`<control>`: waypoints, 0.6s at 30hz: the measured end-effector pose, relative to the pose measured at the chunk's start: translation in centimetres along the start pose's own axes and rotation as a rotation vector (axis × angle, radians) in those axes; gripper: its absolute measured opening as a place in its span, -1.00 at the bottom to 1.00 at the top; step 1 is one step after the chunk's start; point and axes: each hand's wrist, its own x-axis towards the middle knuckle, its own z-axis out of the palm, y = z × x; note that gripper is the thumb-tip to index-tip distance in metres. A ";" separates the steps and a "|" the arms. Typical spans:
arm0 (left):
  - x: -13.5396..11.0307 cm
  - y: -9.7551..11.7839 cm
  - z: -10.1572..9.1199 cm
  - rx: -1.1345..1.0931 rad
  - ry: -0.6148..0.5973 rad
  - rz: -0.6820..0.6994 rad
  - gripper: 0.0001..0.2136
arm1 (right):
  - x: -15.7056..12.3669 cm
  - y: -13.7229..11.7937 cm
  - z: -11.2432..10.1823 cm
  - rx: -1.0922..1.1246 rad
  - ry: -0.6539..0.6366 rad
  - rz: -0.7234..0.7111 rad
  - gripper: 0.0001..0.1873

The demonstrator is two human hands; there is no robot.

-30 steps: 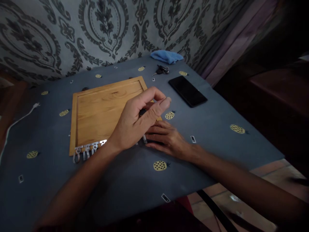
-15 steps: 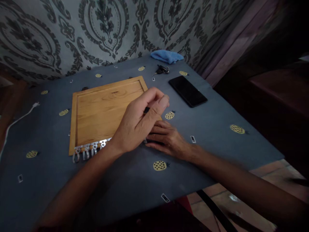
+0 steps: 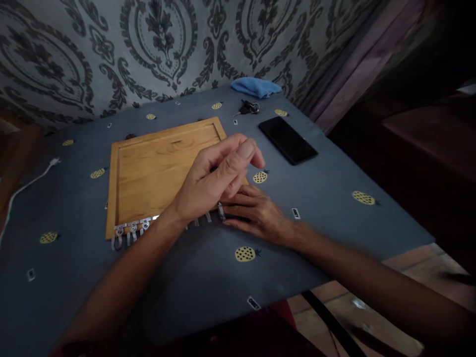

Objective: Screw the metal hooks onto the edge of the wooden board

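A wooden board (image 3: pixel 156 173) with a raised frame lies on the table. Along its near edge runs a metal hook rail (image 3: pixel 136 225) with several hooks, its middle covered by my left wrist. My left hand (image 3: pixel 219 171) is closed above the board's right part, thumb on top and fingers curled; what it holds, if anything, is hidden inside. Below it, my right hand (image 3: pixel 258 213) lies at the board's near right corner, fingers stretched out and slightly spread. Its fingertips are beside the last metal hook (image 3: pixel 221 212); whether they press on the rail is hard to see.
Right of the board lies a black phone (image 3: pixel 288 140). Behind it are keys (image 3: pixel 248 107) and a blue cloth (image 3: pixel 256 87) near the patterned wall. A white cable (image 3: pixel 29 183) runs along the left. The blue tablecloth (image 3: pixel 308 258) ends at the right and near edges.
My left hand has turned, its wrist slightly higher; curled fingers now show under the thumb. More hooks appear below the wrist. My right hand stays at the corner.
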 end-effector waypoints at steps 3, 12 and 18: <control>0.0 -0.1 0.2 0.049 0.139 0.028 -0.70 | 0.0 0.1 0.1 0.003 -0.009 0.003 -0.72; 0.1 -0.7 1.4 0.058 0.333 0.078 -0.60 | -0.1 0.0 -0.1 0.023 -0.037 0.023 -0.71; 0.8 -0.7 0.7 -0.004 0.254 0.043 -0.60 | -0.1 0.0 -0.2 0.026 -0.050 0.022 -0.71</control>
